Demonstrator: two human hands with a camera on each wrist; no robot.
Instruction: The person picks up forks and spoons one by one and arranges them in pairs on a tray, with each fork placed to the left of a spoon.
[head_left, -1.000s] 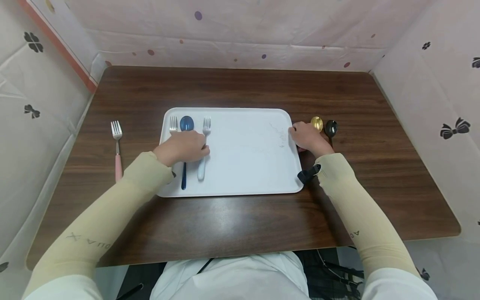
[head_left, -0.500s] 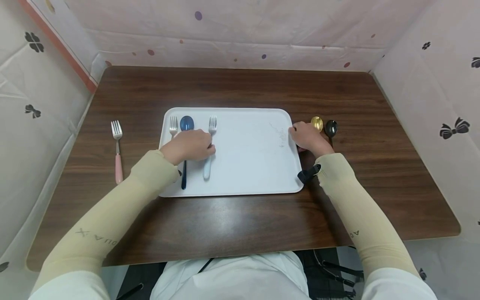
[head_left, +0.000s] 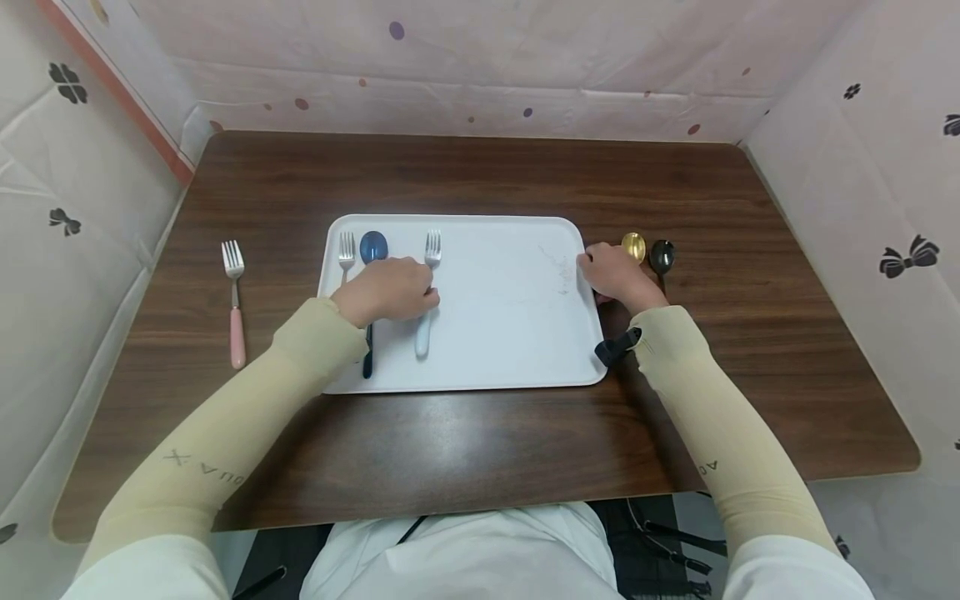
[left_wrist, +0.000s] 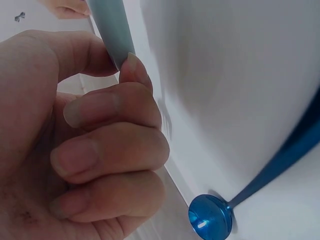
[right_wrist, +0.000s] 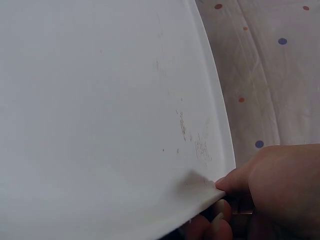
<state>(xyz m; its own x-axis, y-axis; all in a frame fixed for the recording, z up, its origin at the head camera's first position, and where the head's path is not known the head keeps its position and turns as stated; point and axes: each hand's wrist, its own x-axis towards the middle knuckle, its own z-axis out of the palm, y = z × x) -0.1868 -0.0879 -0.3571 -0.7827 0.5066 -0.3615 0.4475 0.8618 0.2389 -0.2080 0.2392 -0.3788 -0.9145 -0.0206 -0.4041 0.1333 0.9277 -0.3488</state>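
My left hand (head_left: 393, 290) pinches a fork with a pale blue handle (head_left: 423, 337) over the left half of a white tray (head_left: 517, 333). In the left wrist view, thumb and index finger hold that handle (left_wrist: 112, 30) while the other fingers curl toward the palm. A blue spoon (head_left: 373, 247) lies on the tray, partly hidden under the hand. Left of it is another fork (head_left: 347, 250), its lower part covered. My right hand (head_left: 618, 275) grips the tray's right edge, thumb on top of the rim and fingers beneath it in the right wrist view.
A fork with a pink handle (head_left: 237, 333) lies on the brown table (head_left: 480, 450), left of the tray. A gold spoon (head_left: 633, 247) and a black spoon (head_left: 662, 257) lie side by side just beyond my right hand. Patterned sheets enclose the back and sides.
My left hand has moved a little to the right, carrying the pale blue fork away from the blue spoon. My right hand and the tray have stayed put.
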